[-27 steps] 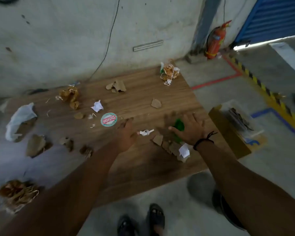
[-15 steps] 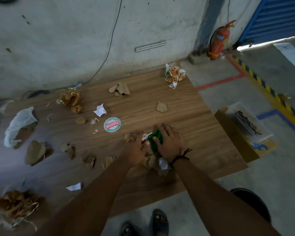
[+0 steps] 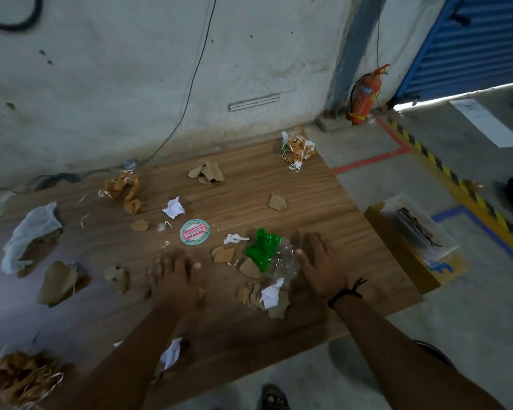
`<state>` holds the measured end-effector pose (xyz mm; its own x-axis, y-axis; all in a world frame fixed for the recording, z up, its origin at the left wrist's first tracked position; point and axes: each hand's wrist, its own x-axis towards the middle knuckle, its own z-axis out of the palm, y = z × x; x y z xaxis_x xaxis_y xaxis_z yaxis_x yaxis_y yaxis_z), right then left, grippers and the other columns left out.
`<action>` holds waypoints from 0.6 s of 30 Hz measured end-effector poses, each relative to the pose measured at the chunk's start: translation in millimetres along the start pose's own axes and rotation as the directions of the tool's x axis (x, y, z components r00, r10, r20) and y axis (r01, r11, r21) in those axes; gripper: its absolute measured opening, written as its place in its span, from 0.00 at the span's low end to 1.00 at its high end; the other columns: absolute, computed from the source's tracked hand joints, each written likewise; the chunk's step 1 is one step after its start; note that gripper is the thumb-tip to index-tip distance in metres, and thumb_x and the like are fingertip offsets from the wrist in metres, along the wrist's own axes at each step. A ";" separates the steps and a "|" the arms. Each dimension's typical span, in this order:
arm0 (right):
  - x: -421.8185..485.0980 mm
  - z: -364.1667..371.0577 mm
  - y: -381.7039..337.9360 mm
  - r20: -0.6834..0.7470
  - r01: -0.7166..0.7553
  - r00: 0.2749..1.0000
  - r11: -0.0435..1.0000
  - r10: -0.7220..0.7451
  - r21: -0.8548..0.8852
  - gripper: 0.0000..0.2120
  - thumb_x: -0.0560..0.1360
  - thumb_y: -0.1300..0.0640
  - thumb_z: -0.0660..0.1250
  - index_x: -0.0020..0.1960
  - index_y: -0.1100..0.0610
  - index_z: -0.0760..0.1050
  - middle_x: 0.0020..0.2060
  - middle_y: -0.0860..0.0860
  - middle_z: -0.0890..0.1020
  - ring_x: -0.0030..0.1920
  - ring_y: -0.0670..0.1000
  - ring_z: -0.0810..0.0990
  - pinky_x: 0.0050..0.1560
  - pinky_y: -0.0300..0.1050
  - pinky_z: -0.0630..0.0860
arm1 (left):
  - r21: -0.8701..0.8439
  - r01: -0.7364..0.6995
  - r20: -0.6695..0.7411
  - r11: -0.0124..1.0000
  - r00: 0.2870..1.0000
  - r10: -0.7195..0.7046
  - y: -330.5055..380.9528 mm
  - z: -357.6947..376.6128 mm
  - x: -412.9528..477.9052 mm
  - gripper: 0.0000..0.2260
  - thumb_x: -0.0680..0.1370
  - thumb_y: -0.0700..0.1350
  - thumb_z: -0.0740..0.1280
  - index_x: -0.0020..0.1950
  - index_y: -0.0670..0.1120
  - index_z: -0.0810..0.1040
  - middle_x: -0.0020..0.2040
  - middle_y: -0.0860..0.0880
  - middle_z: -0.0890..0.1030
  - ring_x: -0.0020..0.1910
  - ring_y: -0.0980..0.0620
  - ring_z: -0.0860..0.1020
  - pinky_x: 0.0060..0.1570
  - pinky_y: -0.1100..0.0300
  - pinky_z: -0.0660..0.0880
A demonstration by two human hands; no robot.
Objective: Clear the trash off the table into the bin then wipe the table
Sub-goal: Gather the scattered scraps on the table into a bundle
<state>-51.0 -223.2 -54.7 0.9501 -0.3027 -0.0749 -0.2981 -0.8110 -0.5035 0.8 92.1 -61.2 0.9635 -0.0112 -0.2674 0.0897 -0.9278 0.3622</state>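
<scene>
Head view over the table (image 3: 323,202): left hand (image 3: 175,279) and right hand (image 3: 320,267) palm-down, fingers spread, gripping nothing. Between them the trash pile (image 3: 274,266), running from green plastic (image 3: 262,247) at the far end to cardboard scraps (image 3: 249,294) nearer, just beside the right hand, apart from the left. Likely calls for closing both inward.

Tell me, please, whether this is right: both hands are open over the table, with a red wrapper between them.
Not quite: the head view shows the wrapper is green, not red. The left hand and right hand are indeed open over the table, with it between them.
</scene>
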 end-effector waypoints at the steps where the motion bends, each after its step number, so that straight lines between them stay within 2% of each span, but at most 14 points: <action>1: -6.1 8.0 -4.7 0.036 -0.007 0.999 1.000 0.007 -0.004 0.41 0.72 0.29 0.45 0.76 0.55 0.57 0.75 0.55 0.61 0.75 0.56 0.59 0.74 0.53 0.58 | -0.024 -0.017 0.021 1.000 1.000 0.017 -0.6 5.5 -2.1 0.25 0.81 0.57 0.53 0.76 0.47 0.58 0.78 0.41 0.53 0.77 0.39 0.49 0.74 0.40 0.48; 5: -20.0 40.0 -46.4 0.038 0.050 0.998 0.998 -0.051 0.030 0.42 0.70 0.30 0.43 0.76 0.56 0.55 0.75 0.55 0.60 0.75 0.56 0.57 0.75 0.53 0.52 | -0.057 -0.084 -0.008 0.995 0.996 0.083 10.8 22.3 -7.9 0.27 0.81 0.58 0.49 0.75 0.44 0.60 0.77 0.37 0.55 0.77 0.38 0.50 0.74 0.45 0.46; 8: -21.0 58.5 -74.3 0.086 0.081 0.992 0.991 -0.091 0.111 0.38 0.75 0.33 0.48 0.77 0.55 0.52 0.76 0.55 0.57 0.76 0.56 0.55 0.75 0.53 0.52 | -0.120 -0.213 -0.041 0.970 0.977 0.209 15.1 24.5 -7.5 0.35 0.76 0.62 0.43 0.73 0.41 0.65 0.75 0.38 0.62 0.75 0.38 0.57 0.74 0.45 0.52; 11: -18.3 59.7 -89.9 0.107 0.116 0.985 0.977 -0.137 0.181 0.42 0.72 0.28 0.44 0.77 0.54 0.50 0.76 0.54 0.56 0.76 0.54 0.54 0.76 0.52 0.54 | -0.082 -0.292 -0.087 0.953 0.955 0.285 8.1 17.0 -15.3 0.37 0.77 0.64 0.41 0.73 0.40 0.66 0.73 0.38 0.66 0.75 0.40 0.59 0.74 0.46 0.51; 13: -20.8 51.2 -87.9 0.035 0.162 0.984 0.965 -0.173 0.207 0.44 0.71 0.26 0.40 0.76 0.54 0.54 0.75 0.54 0.59 0.76 0.52 0.55 0.75 0.52 0.57 | -0.019 -0.246 -0.220 0.969 0.946 0.236 -2.9 1.5 -26.4 0.38 0.78 0.65 0.39 0.70 0.39 0.69 0.70 0.37 0.70 0.73 0.38 0.63 0.73 0.42 0.51; 15: -31.9 44.4 -79.4 -0.018 0.179 0.984 0.960 -0.180 0.217 0.43 0.71 0.26 0.41 0.76 0.54 0.55 0.75 0.54 0.60 0.76 0.52 0.56 0.74 0.51 0.57 | 0.019 -0.129 -0.324 0.991 0.937 0.128 -23.4 -12.7 -39.5 0.37 0.78 0.65 0.39 0.71 0.41 0.68 0.71 0.38 0.69 0.74 0.38 0.61 0.72 0.42 0.50; 18: -55.7 48.2 -69.0 0.018 0.136 0.990 0.976 -0.142 0.172 0.45 0.70 0.25 0.42 0.77 0.54 0.51 0.76 0.54 0.57 0.76 0.52 0.54 0.75 0.50 0.56 | 0.026 0.031 -0.278 0.999 0.960 -0.023 -59.6 -16.8 -56.5 0.37 0.75 0.64 0.39 0.74 0.44 0.64 0.75 0.40 0.63 0.75 0.40 0.57 0.72 0.41 0.49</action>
<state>-78.9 -126.2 -57.2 0.9843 -0.1755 -0.0187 -0.1454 -0.7464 -0.6494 -54.8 154.3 -52.7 0.9933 0.1144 -0.0164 0.1134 -0.9371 0.3302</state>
